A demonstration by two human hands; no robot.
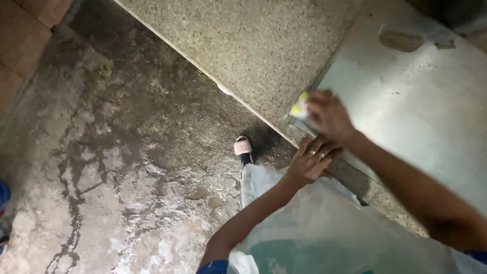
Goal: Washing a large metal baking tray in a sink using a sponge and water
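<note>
While I lean over the counter, this is how my hands sit.

Right hand grip: my right hand (329, 115) is curled down over a yellow sponge (299, 107), fingers bent and closed on top of it; the hand is blurred, so I cannot tell how tightly I press.

Sponge position: it shows at the left side of my right hand, mostly under the fingers, lying on the near left corner of the grey metal sheet (421, 116).

Left hand grip: my left hand (310, 162) holds nothing; the fingers lie flat and a little spread, with two rings showing, resting on the near edge of the sheet where it meets the speckled stone counter (253, 45).

Hands to each other: my left hand lies just below my right wrist, close to touching it.

Sponge to left hand: near, up and slightly left of my fingertips, not touching.

Below: a pink slipper (243, 147) on the wet concrete floor (127, 162), and my pale clothing (324, 223) beneath my forearms.
</note>
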